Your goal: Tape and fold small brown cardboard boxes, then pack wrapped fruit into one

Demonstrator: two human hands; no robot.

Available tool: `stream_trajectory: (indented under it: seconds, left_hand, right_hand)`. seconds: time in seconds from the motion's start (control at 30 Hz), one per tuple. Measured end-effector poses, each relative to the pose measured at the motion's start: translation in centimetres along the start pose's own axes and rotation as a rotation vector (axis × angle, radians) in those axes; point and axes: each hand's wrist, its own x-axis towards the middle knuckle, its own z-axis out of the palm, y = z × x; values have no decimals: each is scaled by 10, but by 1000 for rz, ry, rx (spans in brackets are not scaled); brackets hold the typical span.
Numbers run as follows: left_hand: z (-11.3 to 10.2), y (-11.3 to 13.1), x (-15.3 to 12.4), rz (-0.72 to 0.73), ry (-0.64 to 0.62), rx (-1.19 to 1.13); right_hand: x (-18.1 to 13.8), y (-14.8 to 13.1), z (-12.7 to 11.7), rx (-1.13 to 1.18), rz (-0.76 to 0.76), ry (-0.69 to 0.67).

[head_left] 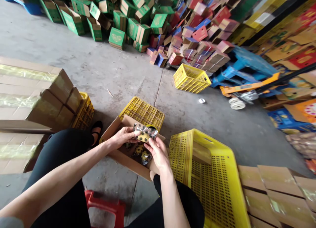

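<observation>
Both hands hold a small shiny wrapped packet [145,133] above an open cardboard box [116,129] on the floor. My left hand [124,135] pinches the packet's left end, fingers closed. My right hand [158,152] grips its right side from below, fingers curled. More shiny yellow-and-black packets [142,154] lie inside the box under the hands. The box rests against an overturned yellow crate [143,111].
A large yellow perforated crate [212,175] stands at my right knee. Taped cardboard cartons [29,93] are stacked left, more cartons [276,191] at the right. Another yellow crate [191,78], green boxes [116,37], pink boxes [199,33] and a pallet jack [247,86] lie farther off. A red stool [106,206] is below me.
</observation>
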Motion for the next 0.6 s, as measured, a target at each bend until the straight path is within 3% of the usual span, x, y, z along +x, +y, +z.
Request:
stream_trajectory:
  seconds: [0.17, 0.33, 0.43, 0.6]
  left_hand:
    - [3, 1, -1, -11, -7, 6]
    - [6, 2, 0, -26, 101, -88]
    - [4, 4, 1, 83, 106, -58]
    - [2, 11, -4, 357, -48, 269]
  right_hand:
    - [-1, 0, 1, 13, 13, 1]
    - [0, -3, 2, 86, 16, 33]
    - [0, -5, 2, 98, 52, 61]
    - [0, -6, 4, 93, 96, 122]
